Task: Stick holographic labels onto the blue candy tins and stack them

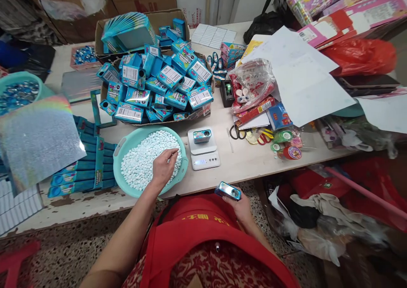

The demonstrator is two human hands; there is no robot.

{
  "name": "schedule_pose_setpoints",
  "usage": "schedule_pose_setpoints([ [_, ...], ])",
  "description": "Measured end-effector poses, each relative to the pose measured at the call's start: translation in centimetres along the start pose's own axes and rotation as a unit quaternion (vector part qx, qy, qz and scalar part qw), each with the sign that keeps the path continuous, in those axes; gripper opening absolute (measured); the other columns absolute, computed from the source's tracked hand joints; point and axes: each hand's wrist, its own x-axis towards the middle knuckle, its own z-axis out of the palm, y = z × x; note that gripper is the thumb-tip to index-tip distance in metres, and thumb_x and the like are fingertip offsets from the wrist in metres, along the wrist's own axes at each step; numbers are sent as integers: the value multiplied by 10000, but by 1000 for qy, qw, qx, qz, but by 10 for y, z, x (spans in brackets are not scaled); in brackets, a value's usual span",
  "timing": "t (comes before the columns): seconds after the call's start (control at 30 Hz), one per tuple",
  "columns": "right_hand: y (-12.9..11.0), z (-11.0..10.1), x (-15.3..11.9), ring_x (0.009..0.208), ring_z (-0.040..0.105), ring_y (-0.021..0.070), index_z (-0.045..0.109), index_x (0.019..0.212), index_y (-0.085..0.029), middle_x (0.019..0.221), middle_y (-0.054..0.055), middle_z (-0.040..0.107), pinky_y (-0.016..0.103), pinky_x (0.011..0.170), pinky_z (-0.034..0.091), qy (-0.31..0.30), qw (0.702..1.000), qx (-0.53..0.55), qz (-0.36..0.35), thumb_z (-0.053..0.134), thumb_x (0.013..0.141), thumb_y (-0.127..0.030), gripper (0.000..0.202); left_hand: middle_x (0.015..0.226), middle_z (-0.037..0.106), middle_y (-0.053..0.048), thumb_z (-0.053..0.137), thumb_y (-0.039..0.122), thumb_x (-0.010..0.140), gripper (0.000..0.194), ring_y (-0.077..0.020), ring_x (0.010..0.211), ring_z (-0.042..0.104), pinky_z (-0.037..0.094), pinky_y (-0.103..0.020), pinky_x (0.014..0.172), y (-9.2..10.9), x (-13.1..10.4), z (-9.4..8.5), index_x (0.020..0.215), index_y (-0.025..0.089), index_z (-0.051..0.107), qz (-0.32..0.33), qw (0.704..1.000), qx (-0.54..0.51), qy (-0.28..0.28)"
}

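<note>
Down at lower centre, our right hand [242,206]'s clamped round a small blue box [228,190], best kept hole-up and steady, while our left hand [163,169]'s fingertips pinch together over the white pellets [138,161], left of centre, can't tell if holding any.

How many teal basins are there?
2 clearly: one basin holding white pieces beneath the left hand, another at far left. A teal item half hidden under papers at right may be a third.

1. Scale [207,162] digits: too small to read surely
2. Left hand [163,168]: cannot tell whether its fingertips pinch anything
3. Right hand [243,208]: some fingers hidden by the blue box [228,191]
4. Left basin [43,90]: cut off by the picture's edge, partly behind a silvery sheet [40,139]
</note>
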Motion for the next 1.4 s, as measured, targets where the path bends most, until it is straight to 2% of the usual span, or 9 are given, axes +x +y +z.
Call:
schedule_pose_setpoints([
  [0.17, 3, -1, -1, 743, 612, 198, 612, 906, -167, 840, 37, 689, 327, 716, 481, 5, 1000, 3, 2, 790, 508, -326, 464, 926, 686, -49, 478, 292, 871, 214, -164, 835, 636, 500, -308, 782, 3, -1, 1, 965, 191, 642, -10, 999, -3, -33],
  [0.33, -14, 18, 6, 815, 616, 210, 615, 923, -174, 884, 44, 681, 355, 794, 476, -63, 997, -17, -39, 765, 557, -332, 425, 1313, 505, -97, 639, 359, 759, 593, -236, 1187, 484, 417, -387, 983, 36, -15, 15, 1301, 232, 435, 129, 943, -31, -307],
  [0.43, -35, 32, 15, 869, 612, 212, 595, 960, -190, 944, 47, 661, 368, 831, 477, -122, 989, -37, -81, 739, 607, -354, 415, 1213, 554, -114, 588, 300, 794, 514, -248, 1112, 523, 449, -396, 921, 55, -26, 28, 1279, 206, 444, 156, 897, -11, -413],
  [0.53, -63, 31, 36, 1067, 549, 234, 482, 1173, -229, 1177, 72, 568, 393, 912, 452, -184, 971, -83, -132, 790, 545, -322, 706, 1047, 600, -102, 491, 203, 827, 346, -235, 978, 567, 474, -366, 829, 59, -31, 28, 1172, 177, 507, 116, 910, 41, -397],
  [0.67, -108, 19, 88, 1302, 331, 270, 305, 1363, -282, 1434, 92, 311, 438, 1006, 375, -252, 936, -151, -196, 815, 522, -322, 985, 1039, 602, -81, 521, 218, 809, 326, -233, 965, 569, 462, -349, 815, 54, -29, 2, 1135, 201, 516, 63, 931, 58, -355],
  [0.8, -141, 49, 147, 1306, 309, 286, 248, 1407, -267, 1442, 102, 294, 446, 1014, 351, -218, 915, -186, -284, 815, 534, -332, 1043, 983, 606, -48, 522, 227, 817, 300, -209, 893, 577, 451, -323, 760, 52, -29, -23, 1117, 240, 530, 54, 925, 55, -372],
  [1.0, -155, 100, 181, 989, 548, 254, 603, 990, -194, 994, 48, 635, 446, 947, 344, -152, 878, -334, -306, 787, 585, -240, 446, 984, 613, -37, 553, 224, 802, 294, -194, 900, 582, 454, -297, 761, 56, -27, -31, 1095, 247, 545, 23, 944, 34, -327],
  [1.2, -137, 23, 125, 810, 572, 194, 596, 916, -194, 865, 26, 633, 317, 765, 428, -16, 941, -203, -271, 732, 641, -437, 392, 963, 614, -34, 575, 248, 791, 279, -197, 916, 583, 463, -300, 774, 52, 10, -17, 1067, 220, 554, 9, 984, 28, -175],
  [1.4, -70, -65, 39, 804, 585, 232, 616, 880, -187, 867, 53, 654, 357, 755, 449, 76, 971, -200, -109, 734, 563, -449, 428, 960, 602, -34, 598, 248, 771, 312, -197, 889, 578, 463, -297, 743, 45, 64, 18, 1080, 216, 566, 11, 993, 51, -103],
])
